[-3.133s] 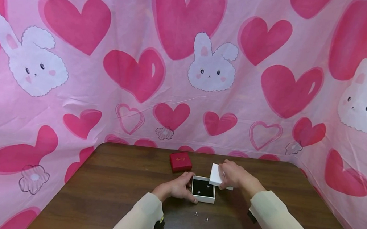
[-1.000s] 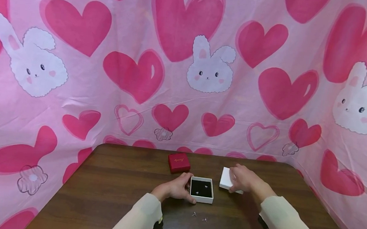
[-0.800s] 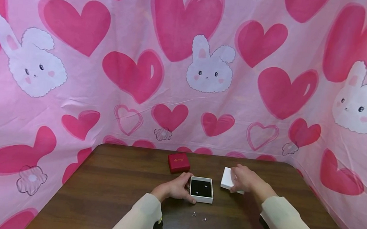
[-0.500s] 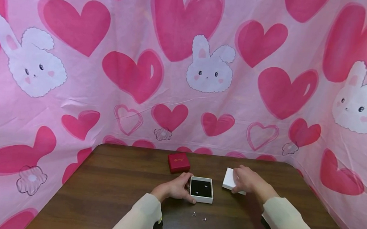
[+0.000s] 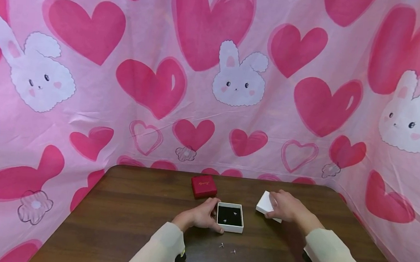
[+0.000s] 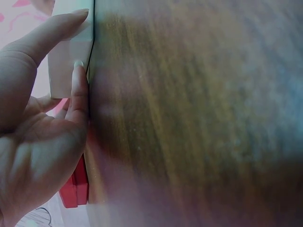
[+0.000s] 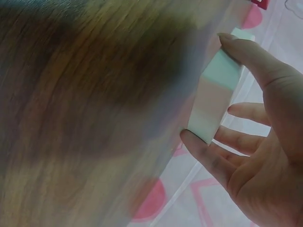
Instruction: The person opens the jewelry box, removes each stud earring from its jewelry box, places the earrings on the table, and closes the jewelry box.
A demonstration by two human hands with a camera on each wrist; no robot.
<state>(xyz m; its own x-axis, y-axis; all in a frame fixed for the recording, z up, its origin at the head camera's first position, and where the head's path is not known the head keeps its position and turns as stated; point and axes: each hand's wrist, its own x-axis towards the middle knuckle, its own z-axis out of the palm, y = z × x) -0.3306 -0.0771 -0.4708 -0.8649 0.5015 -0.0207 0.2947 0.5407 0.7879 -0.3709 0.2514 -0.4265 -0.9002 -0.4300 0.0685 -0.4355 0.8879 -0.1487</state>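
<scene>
A white box is held by the left hand near the middle of a dark brown wooden table. It is gripped at its left side, with the thumb laid by the near left corner and the fingers set toward the far left one; in the left wrist view, the thumb and a fingertip are seen against its walls. The box is uncovered, and on the black pad inside it two small star-shaped pieces are carried, one far right, one near left.

To the right of the box and apart from it, a white lid is gripped by the right hand, caught between the thumb on one side and the fingers on the other. It is turned at an angle to the box; whether it is rested on the table or held just above cannot be told with certainty.

Two small metallic pins are laid on the table on the near side of the box. A red box with gold lettering is placed at the far side, beyond the left hand. The table is backed by a pink cloth printed with hearts and white rabbits.
</scene>
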